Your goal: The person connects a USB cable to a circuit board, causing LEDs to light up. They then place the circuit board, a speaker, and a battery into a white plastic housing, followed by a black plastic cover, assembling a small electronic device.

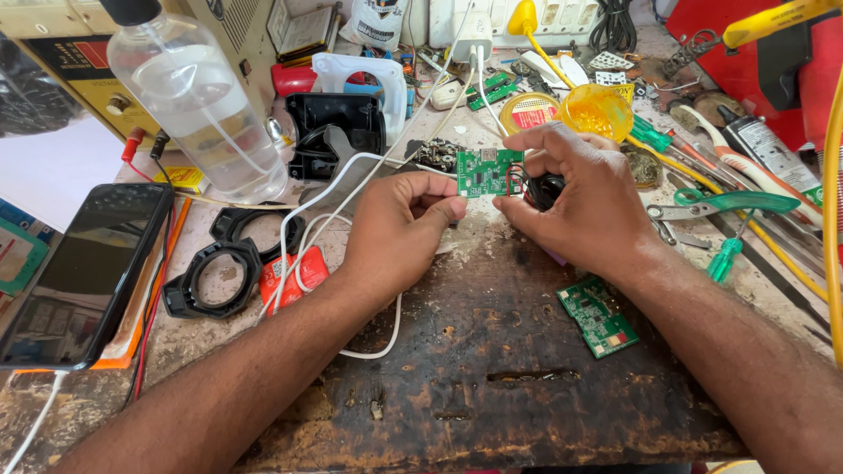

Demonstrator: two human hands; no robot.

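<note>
A small green circuit board [488,171] is held up between both my hands above the worn wooden bench. My left hand [399,228] pinches its left lower edge with thumb and forefinger. My right hand [580,202] grips its right side, with black and red wires and a dark round part [546,189] tucked under the fingers. A white cable [299,228] loops beneath my left wrist.
A second green board [599,316] lies near my right forearm. A phone [83,272] and two black plastic rings [215,274] sit at left, a clear bottle [198,96] behind them. Green-handled pliers [729,204], screwdrivers and tubes crowd the right side. A black housing [338,132] stands behind.
</note>
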